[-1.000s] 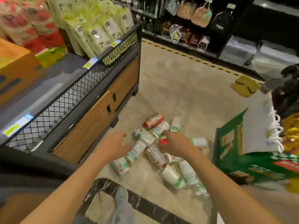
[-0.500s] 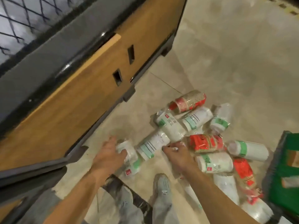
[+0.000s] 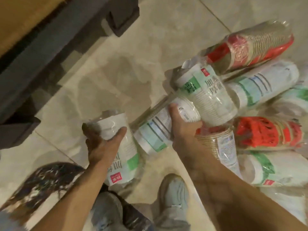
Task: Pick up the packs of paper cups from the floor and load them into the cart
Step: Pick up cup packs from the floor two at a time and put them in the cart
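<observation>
Several plastic-wrapped packs of paper cups lie heaped on the tiled floor [image 3: 116, 77] at the right. My left hand [image 3: 101, 144] grips a white-and-green pack [image 3: 121, 147] round its upper end, the pack pointing down toward me. My right hand [image 3: 185, 132] grips another white-and-green pack [image 3: 160, 129] lying across the floor beside the heap. Above it rests a white pack with green print [image 3: 210, 94], and behind that a red-and-tan pack [image 3: 250, 45]. Another red pack [image 3: 265, 132] lies right of my right hand. No cart is in view.
The dark base and wooden side of a display stand [image 3: 55, 39] run along the top left, with a black foot [image 3: 121, 15] on the floor. My pale shoe [image 3: 173, 194] and jeans [image 3: 106, 212] are at the bottom centre. A dark patterned floor strip [image 3: 41, 182] is at the lower left.
The camera has dropped much closer to the floor. Both hands reached down to the heap and each has closed round a white-and-green pack.
</observation>
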Demonstrator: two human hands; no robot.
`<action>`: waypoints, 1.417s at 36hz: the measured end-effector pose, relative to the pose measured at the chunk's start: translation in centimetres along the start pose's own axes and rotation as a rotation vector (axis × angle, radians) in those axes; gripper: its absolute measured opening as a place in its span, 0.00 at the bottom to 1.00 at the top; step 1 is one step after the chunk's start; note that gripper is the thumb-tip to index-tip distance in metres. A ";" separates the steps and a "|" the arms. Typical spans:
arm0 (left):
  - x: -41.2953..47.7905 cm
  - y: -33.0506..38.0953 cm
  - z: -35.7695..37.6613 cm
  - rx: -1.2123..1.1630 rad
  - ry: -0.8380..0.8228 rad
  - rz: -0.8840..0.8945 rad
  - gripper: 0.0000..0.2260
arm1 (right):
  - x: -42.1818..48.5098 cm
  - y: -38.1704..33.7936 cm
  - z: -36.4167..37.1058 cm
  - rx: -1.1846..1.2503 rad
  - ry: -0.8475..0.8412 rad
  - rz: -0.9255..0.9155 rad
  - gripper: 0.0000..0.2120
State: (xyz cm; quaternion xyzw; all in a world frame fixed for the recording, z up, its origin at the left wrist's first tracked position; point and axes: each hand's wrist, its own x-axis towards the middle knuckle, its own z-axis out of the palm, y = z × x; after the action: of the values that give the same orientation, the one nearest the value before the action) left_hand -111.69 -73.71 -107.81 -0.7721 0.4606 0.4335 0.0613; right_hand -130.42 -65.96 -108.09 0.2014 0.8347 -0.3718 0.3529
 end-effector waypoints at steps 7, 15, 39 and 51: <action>-2.8 0.8 -2.8 0.013 0.044 0.122 0.50 | -2.6 -1.6 -2.4 0.135 -0.148 -0.029 0.54; -13.7 7.3 -15.6 -0.102 0.009 0.231 0.52 | -16.5 -11.0 -10.6 -0.101 -0.234 -0.506 0.54; -63.8 14.4 -62.4 -0.488 0.611 0.682 0.55 | -71.7 -44.1 -31.8 -0.164 -0.882 -1.473 0.60; -75.3 -4.3 -71.1 -0.673 1.096 0.432 0.57 | -93.6 -32.0 -28.9 -0.126 -1.435 -1.656 0.47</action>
State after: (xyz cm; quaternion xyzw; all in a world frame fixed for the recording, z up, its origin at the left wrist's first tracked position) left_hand -79.86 -56.82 -10.69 -0.7479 0.4088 0.1017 -0.5129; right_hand -99.55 -71.40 -9.91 -0.7032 0.3293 -0.4810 0.4070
